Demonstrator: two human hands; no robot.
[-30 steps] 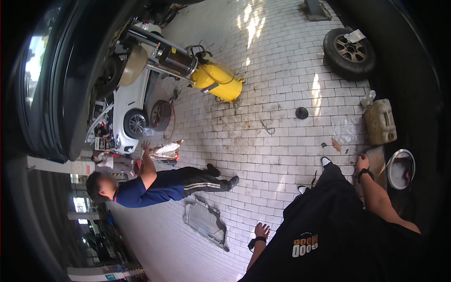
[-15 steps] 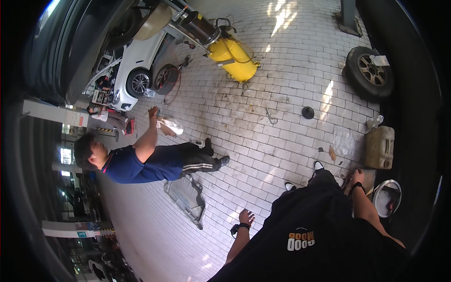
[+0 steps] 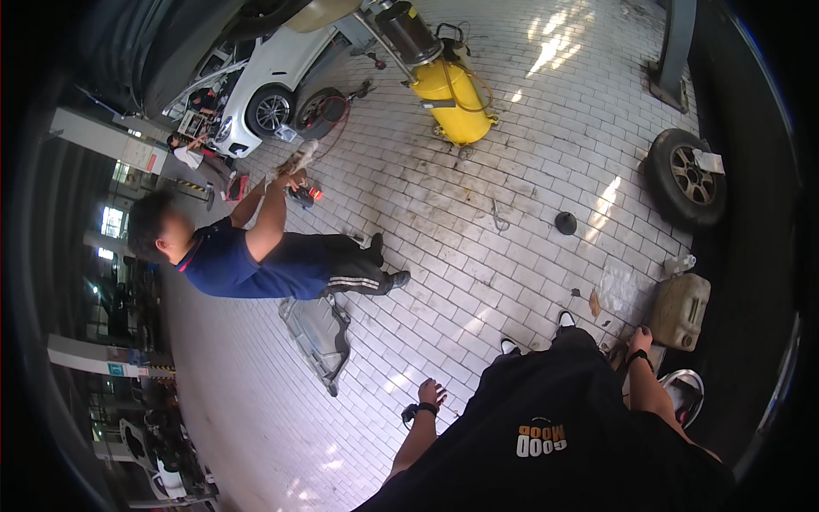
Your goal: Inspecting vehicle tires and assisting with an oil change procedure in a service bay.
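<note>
My left hand (image 3: pixel 432 392) hangs at my side over the tiled floor, fingers loosely apart with nothing visible in them. A dark strap with a small device (image 3: pixel 411 414) is on that wrist. On the other side my right hand (image 3: pixel 640 340) hangs low, with a dark band round its wrist. Its fingers are bent and partly hidden, so whether they hold anything is unclear. Nearest to it is a dirty beige jerrycan (image 3: pixel 685 314). Behind the right forearm stands a round white-rimmed bucket (image 3: pixel 688 394) with something red inside.
A co-worker (image 3: pixel 247 260) in dark blue stands at left, hands raised at a pale wrap. Behind them a grey moulded panel (image 3: pixel 316 341) lies on the floor. Ahead are a yellow wheeled tank (image 3: pixel 461 102), a loose wheel (image 3: pixel 687 179), a black round object (image 3: pixel 565 224) and clear plastic sheeting (image 3: pixel 621 286).
My view has shifted, and the floor items sit differently in it. The co-worker's two hands have come together at the pale wrap. Both my hands still hang low at my sides.
</note>
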